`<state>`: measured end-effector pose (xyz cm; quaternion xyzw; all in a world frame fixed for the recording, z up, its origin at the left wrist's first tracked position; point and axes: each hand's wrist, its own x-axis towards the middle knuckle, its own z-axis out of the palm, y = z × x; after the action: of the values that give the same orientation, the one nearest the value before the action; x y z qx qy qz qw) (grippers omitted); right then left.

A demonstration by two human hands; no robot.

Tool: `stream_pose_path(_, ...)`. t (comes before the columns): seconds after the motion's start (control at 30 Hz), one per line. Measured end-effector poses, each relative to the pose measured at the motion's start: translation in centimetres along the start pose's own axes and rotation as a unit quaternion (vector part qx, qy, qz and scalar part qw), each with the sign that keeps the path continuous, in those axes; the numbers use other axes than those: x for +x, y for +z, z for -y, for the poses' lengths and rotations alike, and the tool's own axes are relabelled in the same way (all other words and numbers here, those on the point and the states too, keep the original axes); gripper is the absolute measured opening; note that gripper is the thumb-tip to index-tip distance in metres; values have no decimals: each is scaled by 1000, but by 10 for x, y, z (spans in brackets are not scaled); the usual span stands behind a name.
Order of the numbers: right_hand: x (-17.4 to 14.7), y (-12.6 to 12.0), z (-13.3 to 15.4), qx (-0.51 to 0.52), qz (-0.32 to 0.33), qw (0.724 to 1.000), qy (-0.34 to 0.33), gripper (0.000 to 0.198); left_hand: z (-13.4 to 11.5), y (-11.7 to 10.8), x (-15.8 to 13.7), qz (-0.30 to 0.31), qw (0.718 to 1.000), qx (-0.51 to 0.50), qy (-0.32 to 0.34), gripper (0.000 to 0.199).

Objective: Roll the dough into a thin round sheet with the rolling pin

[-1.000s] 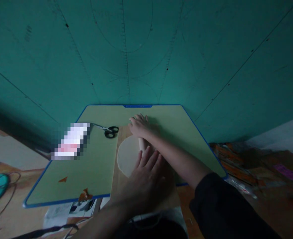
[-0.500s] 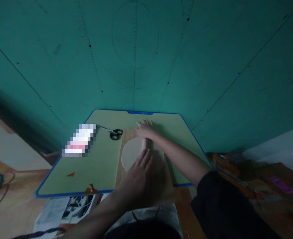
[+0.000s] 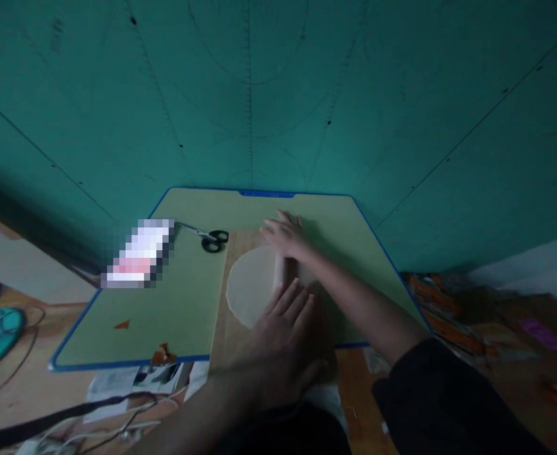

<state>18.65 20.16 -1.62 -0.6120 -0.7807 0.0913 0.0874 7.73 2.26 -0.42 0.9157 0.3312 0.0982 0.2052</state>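
A pale round sheet of dough (image 3: 251,284) lies flat on a wooden board (image 3: 219,341). Across its right part rests a light rolling pin (image 3: 281,270), pointing away from me. My right hand (image 3: 285,235) lies over the pin's far end with its fingers stretched out and spread. Over the near end is my left hand (image 3: 288,328), flat, its fingers extended and thumb apart. Both hands press on the pin without wrapping round it. My hands and forearm hide the pin's ends and the dough's right side.
Under the board is a pale-green folding table (image 3: 184,303) with a blue rim. Black-handled scissors (image 3: 212,241), a blurred-out phone-like object (image 3: 139,254) and orange scraps (image 3: 163,355) lie on it. A green wall (image 3: 278,126) rises behind. Cables (image 3: 131,420) are at lower left.
Both hands have moved right with the rolling pin, uncovering more dough on the left. My left hand's fingers are more stretched out. The view has tilted down a little.
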Motion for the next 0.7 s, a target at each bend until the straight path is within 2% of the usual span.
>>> stream_pose_path(0.1,-12,-4,-28,15,25,999,25,52,-18,-7,16,30,998,-22,40,86)
stream_pose_path(0.23,-25,-14,-53,27,45,997,51,55,-27,-3,31,21,997,-21,65,78)
stream_pose_path(0.3,-24,-18,-56,31,48,997,48,55,-21,4,30,-14,999,4,29,68)
stream_pose_path(0.4,-8,-14,-45,63,57,996,38,52,-2,17,17,-102,992,44,-63,56)
stream_pose_path(0.5,11,-1,-23,126,59,990,21,45,20,25,-7,-155,984,31,-87,58)
stream_pose_path(0.57,19,10,-8,179,47,983,5,42,35,22,-21,-178,978,24,-105,58)
stream_pose_path(0.7,16,22,1,306,2,951,-35,45,68,-6,-36,-217,947,79,-224,47)
